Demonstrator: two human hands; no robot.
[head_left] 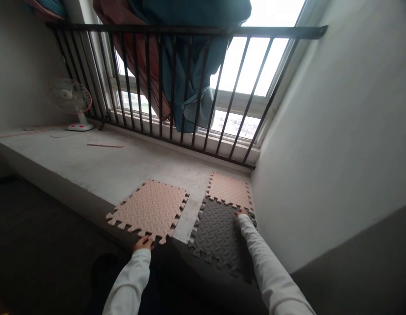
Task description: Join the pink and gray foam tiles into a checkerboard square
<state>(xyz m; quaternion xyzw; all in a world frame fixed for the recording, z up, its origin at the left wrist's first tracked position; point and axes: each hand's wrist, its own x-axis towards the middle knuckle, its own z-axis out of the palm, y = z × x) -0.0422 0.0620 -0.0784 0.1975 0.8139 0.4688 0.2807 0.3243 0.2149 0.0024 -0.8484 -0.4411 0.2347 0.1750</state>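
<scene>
Both hands [143,243] [242,213] on foam mats [150,210] [219,236], edges seemingly held

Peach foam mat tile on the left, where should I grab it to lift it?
Probably by the near edge of the peach foam mat tile, coming from your side, where your left hand rests. The tile lies flat on the concrete ledge, so the jutting puzzle teeth along that edge likely give your fingers the easiest place to pinch.

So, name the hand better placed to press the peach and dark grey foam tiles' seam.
Right, likely: the right hand rests on that seam; the left hand sits apart, at a separate peach foam tile.
</scene>
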